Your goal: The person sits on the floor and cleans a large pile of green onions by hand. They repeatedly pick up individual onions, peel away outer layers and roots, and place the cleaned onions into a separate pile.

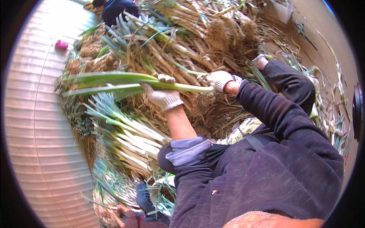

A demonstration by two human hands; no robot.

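Note:
My left hand (162,95), in a white knitted glove, grips a long green onion (192,87) around its stalk where the leaves begin. The leaves point left and look blurred. My right hand (219,80), gloved too, has its fingers closed at the pale root end of that stalk. Behind both hands lies a heap of unpeeled green onions (185,52) with brown outer skins and matted roots. Below my left hand, peeled green onions (137,142) with clean white stalks lie side by side.
A ribbed pale surface (51,128) runs along the left, with a pink item (61,45) near it. One person (118,12) is at the top; another (134,216) works at the bottom, a hand on an onion. Stripped leaves (322,114) litter the right. A printed sack (243,129) lies by my lap.

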